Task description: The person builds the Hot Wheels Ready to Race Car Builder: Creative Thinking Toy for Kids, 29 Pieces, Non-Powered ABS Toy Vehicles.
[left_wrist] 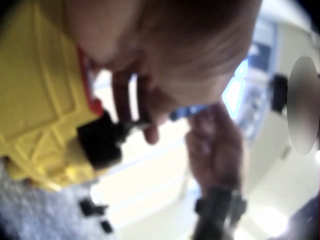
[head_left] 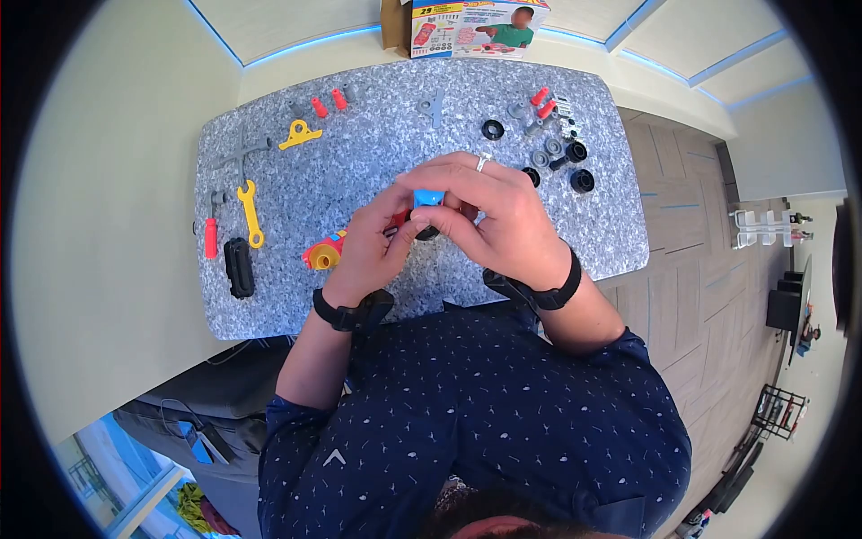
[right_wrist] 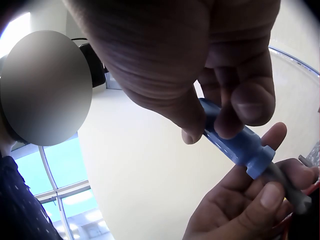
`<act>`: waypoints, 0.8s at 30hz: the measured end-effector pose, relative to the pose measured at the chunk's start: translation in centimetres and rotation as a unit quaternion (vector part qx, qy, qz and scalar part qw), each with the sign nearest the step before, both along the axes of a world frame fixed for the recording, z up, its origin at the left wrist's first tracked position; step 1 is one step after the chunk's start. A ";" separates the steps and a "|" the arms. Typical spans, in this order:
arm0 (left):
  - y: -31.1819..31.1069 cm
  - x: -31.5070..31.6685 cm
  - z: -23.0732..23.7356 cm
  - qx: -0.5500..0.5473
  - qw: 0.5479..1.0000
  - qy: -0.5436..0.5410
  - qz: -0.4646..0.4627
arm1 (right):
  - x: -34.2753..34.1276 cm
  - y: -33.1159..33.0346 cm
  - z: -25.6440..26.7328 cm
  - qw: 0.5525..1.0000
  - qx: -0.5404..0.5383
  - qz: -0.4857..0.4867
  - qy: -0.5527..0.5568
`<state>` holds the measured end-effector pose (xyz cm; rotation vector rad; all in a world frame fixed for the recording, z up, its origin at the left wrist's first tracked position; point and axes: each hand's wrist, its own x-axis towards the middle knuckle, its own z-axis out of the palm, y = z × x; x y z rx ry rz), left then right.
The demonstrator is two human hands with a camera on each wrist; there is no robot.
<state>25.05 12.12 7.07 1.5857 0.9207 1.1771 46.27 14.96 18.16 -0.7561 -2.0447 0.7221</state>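
Note:
In the head view both hands meet over the near middle of the speckled table. My right hand (head_left: 492, 202) grips the handle of a blue toy screwdriver (right_wrist: 232, 142) between thumb and fingers; its grey shaft points down toward my left hand. My left hand (head_left: 366, 235) holds a red and yellow toy car (head_left: 325, 253), whose yellow side (left_wrist: 37, 100) fills the left of the left wrist view. Thumb and fingertips of that hand lie along the screwdriver's shaft. A black part (left_wrist: 101, 141) stands out from the yellow side. The screwdriver's tip overlaps a dark part in the right wrist view.
Left on the table lie a yellow wrench (head_left: 250, 216), a yellow bracket (head_left: 299, 135), a black block (head_left: 239, 268) and red pieces (head_left: 211, 238). Black wheels (head_left: 582, 181), grey wheels and small red parts sit at the right. A toy box (head_left: 476, 29) stands behind the far edge.

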 end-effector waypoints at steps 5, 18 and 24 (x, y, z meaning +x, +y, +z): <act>0.2 -0.6 0.0 0.046 0.996 0.070 -0.007 | 0.1 0.0 -0.5 1.000 -0.009 -0.006 0.000; -0.1 0.2 1.8 0.057 0.995 0.079 -0.009 | 5.5 0.0 -5.3 0.952 -0.168 -0.207 0.150; -0.2 -0.6 3.3 0.129 0.954 0.267 0.032 | 11.8 2.3 -11.1 0.922 -0.061 -0.329 -0.195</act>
